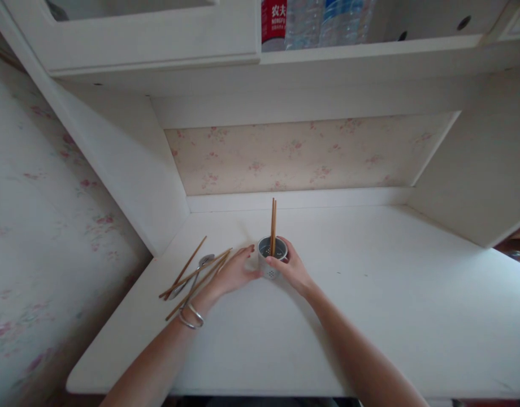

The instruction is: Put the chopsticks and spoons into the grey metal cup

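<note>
A light grey utensil holder (266,269) with drain holes stands upright on the white desk, and a pair of wooden chopsticks (273,223) rises out of it. My right hand (293,265) grips the holder from the right, thumb across its near rim and fingers round the far side. To its left, my left hand (238,271) is open, thumb and fingers apart. Its fingertips are at the holder's left side; whether they touch it I cannot tell. Left of that hand lie several loose wooden chopsticks (186,278), crossing metal spoons (206,260), partly hidden by my hand and wrist.
The white desktop (391,316) extends to the right, bounded by side panels and a floral back wall (294,152). Overhead, a white shelf (370,48) overhangs the desk and holds clear bottles (340,25). A floral wall (43,226) stands at the left.
</note>
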Available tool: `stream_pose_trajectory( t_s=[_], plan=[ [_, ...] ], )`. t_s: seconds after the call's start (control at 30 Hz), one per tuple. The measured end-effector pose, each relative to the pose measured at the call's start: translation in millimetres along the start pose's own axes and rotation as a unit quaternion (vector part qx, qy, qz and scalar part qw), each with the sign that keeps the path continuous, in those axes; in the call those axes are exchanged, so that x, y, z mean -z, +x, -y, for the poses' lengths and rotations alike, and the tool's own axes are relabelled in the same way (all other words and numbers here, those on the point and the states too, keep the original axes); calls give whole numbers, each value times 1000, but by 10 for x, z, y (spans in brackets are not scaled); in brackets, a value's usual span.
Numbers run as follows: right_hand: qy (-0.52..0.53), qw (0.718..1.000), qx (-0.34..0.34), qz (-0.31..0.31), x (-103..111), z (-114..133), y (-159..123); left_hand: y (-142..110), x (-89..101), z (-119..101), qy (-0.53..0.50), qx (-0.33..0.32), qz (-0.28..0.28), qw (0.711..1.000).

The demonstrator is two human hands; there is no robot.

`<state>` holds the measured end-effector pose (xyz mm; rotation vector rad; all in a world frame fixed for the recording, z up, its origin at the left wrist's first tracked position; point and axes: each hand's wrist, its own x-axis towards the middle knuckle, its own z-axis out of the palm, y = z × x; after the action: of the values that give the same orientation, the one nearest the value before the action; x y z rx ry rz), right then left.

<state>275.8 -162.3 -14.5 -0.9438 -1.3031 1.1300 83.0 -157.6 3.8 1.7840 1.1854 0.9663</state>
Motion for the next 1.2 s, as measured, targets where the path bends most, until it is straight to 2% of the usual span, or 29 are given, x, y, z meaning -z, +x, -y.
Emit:
stream_pose_trajectory(
  t_s=[0.1, 0.2, 0.27, 0.4, 0.67, 0.73, 0.8, 0.87, 0.93, 1.07, 1.13, 1.2],
  plan=[
    [-4, 1000, -15, -4, -2, -10, -6, -14, 471, 39, 224, 24, -1, 974],
    [-18, 1000, -20, -8, 0, -30, 4, -65, 898, 102, 393, 48, 29, 918],
    [-28, 999, -22, -12, 5, -44, 10, -127, 1072, 142, 456, 78, 53, 885],
    [-38, 999, -17, -14, 13, -57, 9, -230, 1144, 204, 494, 125, 60, 858],
    [-34, 999, -2, -10, 19, -18, -11, -206, 1090, 180, 531, 139, 70, 833],
    [-35, 999, 0, -9, 18, -1, -13, -157, 1116, 98, 528, 131, 57, 837],
    [-36, 999, 2, -9, 16, 11, -14, -64, 1137, -42, 508, 103, 37, 854],
    [-38, 999, 2, -10, 12, 13, -16, 70, 1128, -242, 466, 58, 10, 883],
    [-42, 999, 4, -13, 6, 4, -20, 226, 1068, -485, 405, 16, -44, 913],
    [-46, 999, 5, -13, -8, -23, -34, 514, 776, -953, 170, -38, -122, 977],
    [-37, 999, 9, -5, -16, -25, -44, 628, 579, -1088, 87, -66, -140, 984],
    [-27, 1000, 15, 5, -22, -15, -53, 722, 385, -1119, 43, -72, -140, 987]
  ],
)
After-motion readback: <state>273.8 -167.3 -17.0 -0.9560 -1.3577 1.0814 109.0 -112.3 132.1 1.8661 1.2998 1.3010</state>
